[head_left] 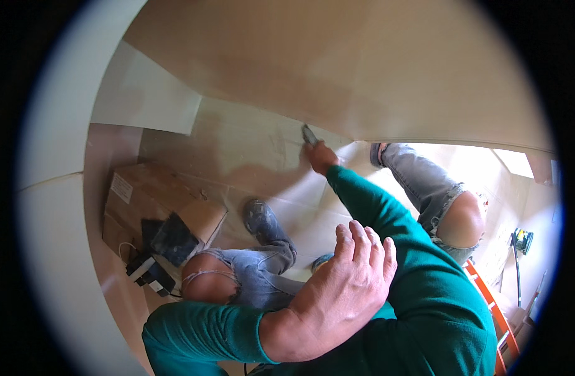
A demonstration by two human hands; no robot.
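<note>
My right hand [322, 156] reaches far forward on a green-sleeved arm and grips a small grey scraper-like tool [309, 134]. The tool's tip touches the lower edge of a tan wall panel [363, 69] where it meets the tiled floor [237, 144]. My left hand [347, 282] rests flat on my right upper arm, fingers slightly spread, holding nothing. Below the arms I see my knees in ripped blue jeans [256, 276] and a paint-spattered shoe [262, 219].
A cardboard box [156, 194] sits on the floor at left, with a black bag [171, 238] and a small black and white device [146, 272] beside it. At right stand an orange ladder [494, 313] and a yellow-black power tool [521, 240].
</note>
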